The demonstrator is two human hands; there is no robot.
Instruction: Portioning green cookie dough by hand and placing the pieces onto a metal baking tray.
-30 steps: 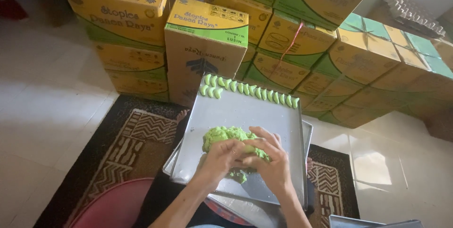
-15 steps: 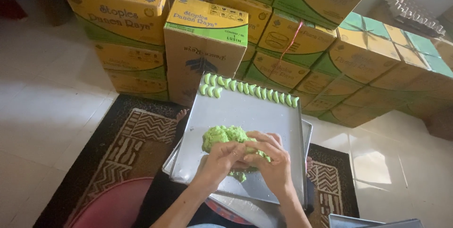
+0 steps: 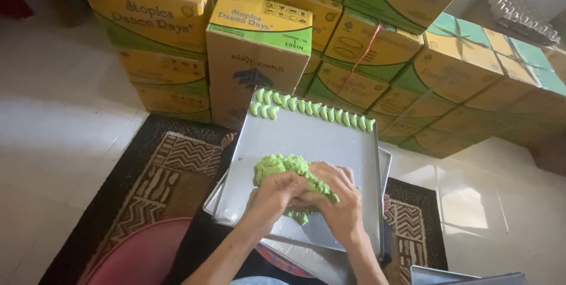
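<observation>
Left hand: closed on green dough — pinching
Right hand: curled over the same lump
Tray: metal — shaped pieces lining far edge

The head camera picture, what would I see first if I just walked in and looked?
The bright green dough in the middle, piled on a shiny metal tray, with the left hand and right hand pressed together on it. Along the tray's far edge runs a neat row of small green shaped pieces. Behind it all stands a wall of stacked yellow and green cardboard boxes.
</observation>
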